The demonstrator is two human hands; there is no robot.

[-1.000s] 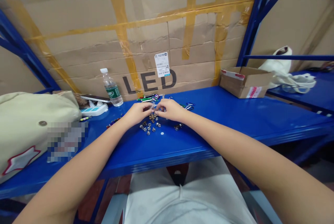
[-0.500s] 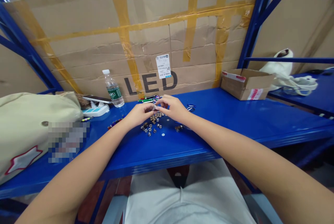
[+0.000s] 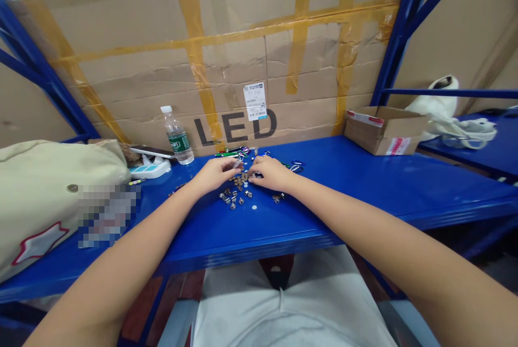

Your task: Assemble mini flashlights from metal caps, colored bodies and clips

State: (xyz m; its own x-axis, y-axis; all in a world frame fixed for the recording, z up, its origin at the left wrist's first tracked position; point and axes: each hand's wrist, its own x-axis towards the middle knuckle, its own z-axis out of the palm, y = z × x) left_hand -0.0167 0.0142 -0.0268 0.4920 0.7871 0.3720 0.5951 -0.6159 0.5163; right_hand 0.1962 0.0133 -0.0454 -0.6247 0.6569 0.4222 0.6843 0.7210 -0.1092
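Observation:
My left hand (image 3: 215, 175) is closed, thumb and fingers pinching a small pale, shiny piece (image 3: 237, 164) too small to name. To its right, my right hand (image 3: 270, 173) reaches down with its fingers curled at a scatter of small brownish discs (image 3: 238, 181); its fingertips are bent together and what they hold, if anything, I cannot make out. Small silver metal pieces (image 3: 233, 199) lie in front of the discs, and a few more (image 3: 277, 198) lie below my right wrist. One whitish disc (image 3: 254, 207) sits apart, nearer the table edge.
Behind my hands lie green and silver slim items (image 3: 227, 154) and blue clips (image 3: 298, 163). A water bottle (image 3: 178, 142), a power strip (image 3: 151, 169) and a cream bag (image 3: 48, 174) stand left on the blue table (image 3: 364, 185). A cardboard box (image 3: 384, 134) sits right.
My hands were together with fingertips touching around a small piece. Now they are apart: the right hand has moved down and right to the discs, while the left keeps a small piece.

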